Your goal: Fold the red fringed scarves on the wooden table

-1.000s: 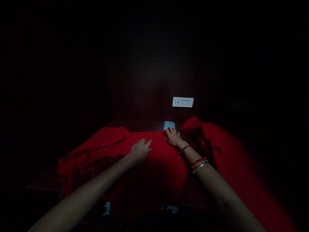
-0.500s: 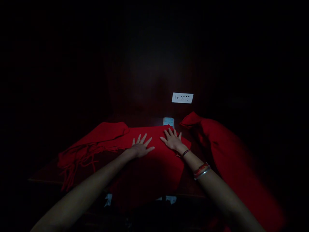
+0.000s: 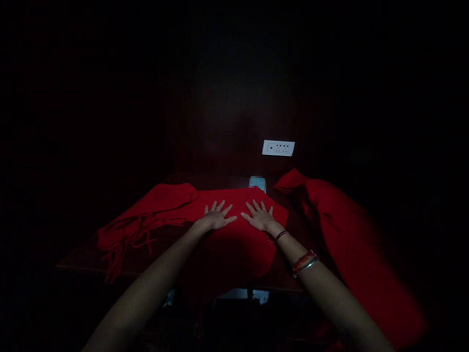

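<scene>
A red fringed cloth (image 3: 234,249) is spread over a dark table, its near part hanging past the front edge. My left hand (image 3: 219,216) lies flat on it with fingers spread and a ring on one finger. Just to the right, my right hand (image 3: 259,216) also rests palm down on the cloth, fingers apart, with bracelets on the wrist and forearm. The thumbs point toward each other with a small gap between them. At the left, a folded-over part of the cloth ends in long tassels (image 3: 117,256).
Another red cloth (image 3: 351,239) runs down the right side. Behind the spread cloth lies a lit phone-like object (image 3: 258,183), partly blurred. A white socket panel (image 3: 278,148) is on the dark back wall. The table's front edge (image 3: 84,268) shows at left.
My right hand has moved slightly down and left on the cloth, and my left hand has shifted a little right. The hands are closer together. The view has shifted slightly.
</scene>
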{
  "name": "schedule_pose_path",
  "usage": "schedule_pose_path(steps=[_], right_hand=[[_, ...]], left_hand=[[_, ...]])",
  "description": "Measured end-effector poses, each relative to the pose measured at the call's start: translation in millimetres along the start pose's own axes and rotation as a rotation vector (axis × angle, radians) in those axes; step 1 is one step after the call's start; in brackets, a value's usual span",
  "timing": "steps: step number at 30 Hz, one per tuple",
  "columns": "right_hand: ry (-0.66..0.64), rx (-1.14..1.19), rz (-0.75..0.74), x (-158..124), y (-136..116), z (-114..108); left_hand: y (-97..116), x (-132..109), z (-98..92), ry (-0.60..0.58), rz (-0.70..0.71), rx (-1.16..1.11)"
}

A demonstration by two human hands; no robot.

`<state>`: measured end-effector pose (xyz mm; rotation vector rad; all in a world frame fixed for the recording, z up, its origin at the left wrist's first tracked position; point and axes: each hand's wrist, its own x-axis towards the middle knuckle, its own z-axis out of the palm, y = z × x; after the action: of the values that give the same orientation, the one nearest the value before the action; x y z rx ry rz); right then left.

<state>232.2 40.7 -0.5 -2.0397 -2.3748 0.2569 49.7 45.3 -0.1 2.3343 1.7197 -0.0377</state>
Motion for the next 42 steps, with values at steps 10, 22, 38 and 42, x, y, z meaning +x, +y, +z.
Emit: schedule_pose_path(steps=[10,22,38,42], right_hand=[[-0.040,-0.014,-0.084,-5.6,5.5,2.2],[0.003,-0.010,-0.124,7.4,13.1,0.4],[0.041,-0.031,-0.085,14.3,41.9,0.8],[0.015,-0.014,0.043,18.9,49.9,-8.5]], left_hand=[[-10.8,-14.6,-0.9,0.009,0.073,-0.006],[-57.5,-93.8,-48.1,-0.139,0.503,-0.176],[-39.4,-83.0,-39.2,-0.110,0.464,-0.363],[6.0,-54.7,-19.2,0.055,0.169,-0.245]])
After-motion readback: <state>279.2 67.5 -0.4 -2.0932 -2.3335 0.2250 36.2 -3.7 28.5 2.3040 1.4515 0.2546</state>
